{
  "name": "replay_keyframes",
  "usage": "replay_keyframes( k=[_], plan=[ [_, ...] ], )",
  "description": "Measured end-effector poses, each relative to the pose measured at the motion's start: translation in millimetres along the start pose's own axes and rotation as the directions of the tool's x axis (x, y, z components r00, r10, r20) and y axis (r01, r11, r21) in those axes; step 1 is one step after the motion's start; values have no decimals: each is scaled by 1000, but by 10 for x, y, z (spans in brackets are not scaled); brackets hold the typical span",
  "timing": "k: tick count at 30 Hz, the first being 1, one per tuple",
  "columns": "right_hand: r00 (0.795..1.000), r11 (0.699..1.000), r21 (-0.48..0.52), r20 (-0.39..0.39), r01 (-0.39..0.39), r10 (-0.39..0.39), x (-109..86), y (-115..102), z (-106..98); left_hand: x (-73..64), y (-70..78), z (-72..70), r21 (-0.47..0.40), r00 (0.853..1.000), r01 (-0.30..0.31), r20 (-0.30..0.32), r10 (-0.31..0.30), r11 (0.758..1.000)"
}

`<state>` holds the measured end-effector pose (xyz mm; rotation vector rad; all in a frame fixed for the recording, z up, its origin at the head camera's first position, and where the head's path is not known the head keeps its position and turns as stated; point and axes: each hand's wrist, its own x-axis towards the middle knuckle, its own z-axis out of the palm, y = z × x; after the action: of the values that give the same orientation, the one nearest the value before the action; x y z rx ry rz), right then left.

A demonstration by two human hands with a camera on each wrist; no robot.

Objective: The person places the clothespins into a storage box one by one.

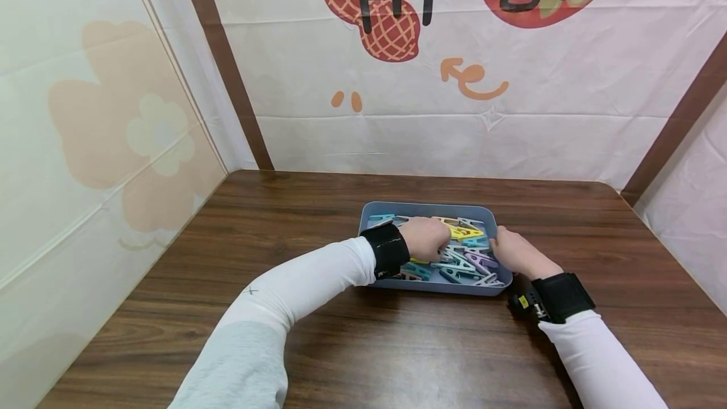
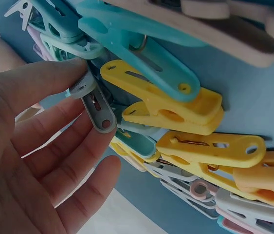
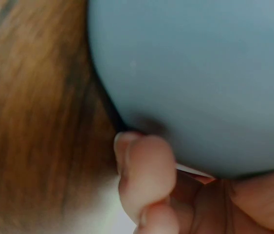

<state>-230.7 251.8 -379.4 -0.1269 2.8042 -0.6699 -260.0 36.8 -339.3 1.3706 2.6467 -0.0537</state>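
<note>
A blue-grey tray [image 1: 428, 209] full of clothespins sits on the table. Over its middle, my left hand [image 1: 425, 238] reaches in; in the left wrist view its thumb and fingers pinch a small grey clothespin [image 2: 100, 113]. Close beside that one lie a yellow clothespin [image 2: 168, 100] and a teal clothespin [image 2: 137, 48]. At the tray's right end, my right hand [image 1: 522, 254] grips the rim. The right wrist view has its fingertips [image 3: 149, 161] against the tray's outer wall [image 3: 190, 87].
Purple clothespins [image 1: 479, 262] and other pale ones lie jumbled in the tray. The brown wooden table [image 1: 318, 352] extends around it. A printed white curtain [image 1: 318, 144] stands behind the table's far edge, and another panel [image 1: 102, 257] runs along the left.
</note>
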Motion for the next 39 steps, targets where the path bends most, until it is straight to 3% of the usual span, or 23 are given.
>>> replay_keyframes(
  k=[8,15,22,26,31,36,39],
  plan=[
    [1000,1000,-6,9,-16,16,1,12,-8,42,41,-14,29,1000,14,4,-14,999],
    [1000,1000,-15,4,-18,18,6,26,-16,83,34,2,32,999,-26,21,25,999],
    [1000,1000,-12,2,-18,18,17,14,0,57,43,-4,40,999,-29,27,28,999],
    [1000,1000,-8,6,-10,10,7,-1,-9,9,31,-19,27,1000,-25,0,25,999],
    [1000,1000,-6,9,-14,14,8,-11,-8,-151,27,-90,4,998,-15,-59,15,1000],
    [1000,1000,1,15,-24,24,13,1,-1,-440,4,-231,-68,996,-1,-88,-5,998],
    [1000,1000,7,17,-17,17,6,11,-6,-636,-61,-246,-108,992,10,-127,-23,994]
  ],
)
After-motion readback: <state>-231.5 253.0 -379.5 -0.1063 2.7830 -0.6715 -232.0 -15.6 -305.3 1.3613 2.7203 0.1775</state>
